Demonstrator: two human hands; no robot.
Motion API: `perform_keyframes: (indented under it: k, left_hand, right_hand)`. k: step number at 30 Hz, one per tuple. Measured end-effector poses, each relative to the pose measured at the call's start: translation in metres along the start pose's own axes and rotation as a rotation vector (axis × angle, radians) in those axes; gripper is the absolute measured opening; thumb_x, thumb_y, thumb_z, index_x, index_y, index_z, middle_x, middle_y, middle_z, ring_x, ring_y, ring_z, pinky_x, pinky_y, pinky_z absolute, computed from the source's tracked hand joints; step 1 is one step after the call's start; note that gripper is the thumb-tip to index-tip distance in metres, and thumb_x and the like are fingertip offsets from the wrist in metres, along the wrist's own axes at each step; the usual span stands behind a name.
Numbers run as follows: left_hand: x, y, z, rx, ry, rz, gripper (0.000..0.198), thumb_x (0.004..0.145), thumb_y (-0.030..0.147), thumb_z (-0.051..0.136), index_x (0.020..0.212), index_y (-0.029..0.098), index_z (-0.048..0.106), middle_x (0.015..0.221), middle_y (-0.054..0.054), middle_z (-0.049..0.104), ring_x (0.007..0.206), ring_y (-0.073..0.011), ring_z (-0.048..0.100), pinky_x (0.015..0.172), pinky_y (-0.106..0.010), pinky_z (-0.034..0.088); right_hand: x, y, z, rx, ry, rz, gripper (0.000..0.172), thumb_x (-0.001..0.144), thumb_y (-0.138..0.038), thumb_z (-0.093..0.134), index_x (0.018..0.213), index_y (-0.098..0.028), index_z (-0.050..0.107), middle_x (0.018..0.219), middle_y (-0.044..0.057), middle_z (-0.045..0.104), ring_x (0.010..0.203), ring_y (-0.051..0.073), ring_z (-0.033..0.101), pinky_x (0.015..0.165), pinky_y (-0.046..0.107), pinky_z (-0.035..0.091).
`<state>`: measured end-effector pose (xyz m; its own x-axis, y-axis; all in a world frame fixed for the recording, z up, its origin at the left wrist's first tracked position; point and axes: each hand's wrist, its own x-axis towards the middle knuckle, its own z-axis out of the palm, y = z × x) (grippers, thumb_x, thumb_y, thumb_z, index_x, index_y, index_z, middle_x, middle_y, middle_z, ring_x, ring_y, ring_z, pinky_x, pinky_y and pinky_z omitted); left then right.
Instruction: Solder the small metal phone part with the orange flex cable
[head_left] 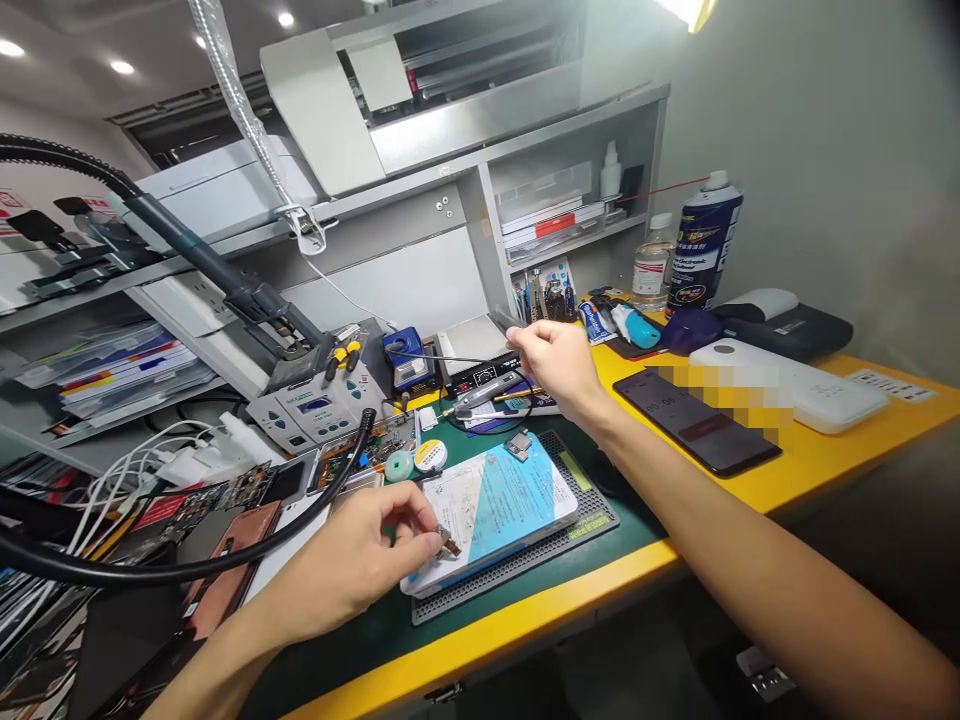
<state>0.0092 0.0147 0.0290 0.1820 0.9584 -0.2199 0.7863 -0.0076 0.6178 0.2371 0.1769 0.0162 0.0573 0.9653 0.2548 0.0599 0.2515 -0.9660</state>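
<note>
My left hand pinches a small metallic phone part with a brown flex tail between thumb and fingertips. It hovers just over the near left corner of a flat white-and-blue box. On the far side of that box lies a small silver square part. My right hand is raised beyond the box, its fingers closed on a thin dark grey tool that points up and left. Most of the tool is hidden by the fingers, so its kind is unclear. The box rests on a grey perforated mat.
A soldering station and a blue iron stand stand at the back. A black hose arcs across the left, above phone parts. To the right are a phone, a white device and a spray can.
</note>
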Motion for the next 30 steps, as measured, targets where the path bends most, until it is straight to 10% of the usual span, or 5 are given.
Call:
perform_keyframes:
  k: [6, 20, 30]
  left_hand:
    - [0.021, 0.014, 0.005, -0.163, 0.024, 0.068, 0.033, 0.088, 0.051, 0.064, 0.095, 0.019, 0.070, 0.091, -0.004, 0.074, 0.084, -0.0198, 0.066, 0.075, -0.030, 0.049]
    - [0.038, 0.006, 0.024, 0.040, 0.184, 0.201, 0.028, 0.098, 0.041, 0.051, 0.090, 0.024, 0.073, 0.078, 0.000, 0.073, 0.067, -0.0198, 0.060, 0.061, -0.031, 0.042]
    - [0.042, -0.021, 0.035, 0.171, 0.751, 0.660, 0.020, 0.101, 0.022, 0.050, 0.106, 0.022, 0.069, 0.097, -0.005, 0.066, 0.071, -0.0159, 0.065, 0.048, -0.025, 0.044]
  right_hand:
    - [0.005, -0.003, -0.009, 0.123, 0.069, 0.060, 0.029, 0.102, -0.036, 0.069, 0.124, -0.017, 0.068, 0.120, 0.008, 0.072, 0.097, 0.022, 0.073, 0.081, 0.041, 0.064]
    - [0.022, 0.013, -0.021, 0.168, 0.308, 0.033, 0.035, 0.102, -0.037, 0.069, 0.131, -0.019, 0.066, 0.130, 0.010, 0.069, 0.107, 0.026, 0.072, 0.089, 0.046, 0.063]
    - [0.012, 0.005, -0.029, -0.227, 0.358, -0.055, 0.035, 0.102, -0.038, 0.069, 0.131, -0.019, 0.066, 0.131, 0.009, 0.069, 0.109, 0.027, 0.071, 0.091, 0.047, 0.062]
